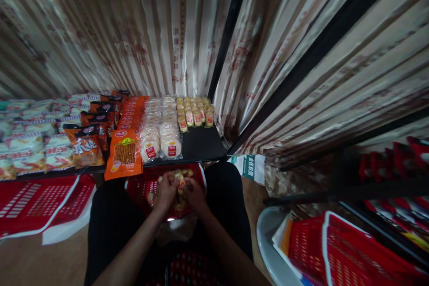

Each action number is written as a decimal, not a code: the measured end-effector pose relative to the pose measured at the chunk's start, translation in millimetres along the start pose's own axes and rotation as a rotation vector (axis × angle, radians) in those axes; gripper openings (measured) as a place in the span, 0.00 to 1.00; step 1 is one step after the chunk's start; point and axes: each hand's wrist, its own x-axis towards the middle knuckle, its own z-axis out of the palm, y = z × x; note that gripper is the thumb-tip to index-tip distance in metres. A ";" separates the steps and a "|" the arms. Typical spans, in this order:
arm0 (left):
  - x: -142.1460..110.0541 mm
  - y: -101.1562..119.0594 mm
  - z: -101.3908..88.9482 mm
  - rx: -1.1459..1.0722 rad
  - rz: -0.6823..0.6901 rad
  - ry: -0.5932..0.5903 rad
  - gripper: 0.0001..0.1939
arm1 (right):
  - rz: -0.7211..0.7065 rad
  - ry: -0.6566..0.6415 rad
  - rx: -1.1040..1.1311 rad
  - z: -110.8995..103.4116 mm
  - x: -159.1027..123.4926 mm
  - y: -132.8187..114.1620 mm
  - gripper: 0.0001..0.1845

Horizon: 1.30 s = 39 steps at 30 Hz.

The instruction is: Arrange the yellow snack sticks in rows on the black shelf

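Note:
Between my knees sits a red basket (200,174) with several small gold-wrapped snacks in it. Above it, my left hand (166,191) and my right hand (194,193) pinch one gold-wrapped snack packet (181,185) from both sides. Just ahead, on the black shelf (204,143), stand rows of similar gold packets (192,116). To their left are clear-wrapped round rice crackers (171,145), then orange bags of brown sticks (125,154). My fingertips are small and dim, and partly cover the packet.
Brown-and-black snack bags (85,145) and white snack packs (28,147) fill the shelf's left part. Red baskets stand at lower left (36,201) and lower right (355,250), the latter by a pale basin (268,237). A patterned curtain (144,31) and black poles (301,53) enclose the space.

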 end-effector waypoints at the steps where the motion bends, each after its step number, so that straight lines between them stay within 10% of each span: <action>1: -1.7 3.9 1.1 -0.016 0.000 0.002 0.13 | -0.003 0.009 -0.001 -3.0 -0.7 -2.6 0.11; 30: -12.1 111.6 21.6 -0.379 0.233 -0.046 0.19 | -0.117 0.140 -0.235 -72.1 48.7 -71.7 0.14; 39: 11.6 135.9 39.5 -0.119 0.262 0.085 0.18 | -0.114 0.181 -0.476 -78.7 87.5 -90.2 0.13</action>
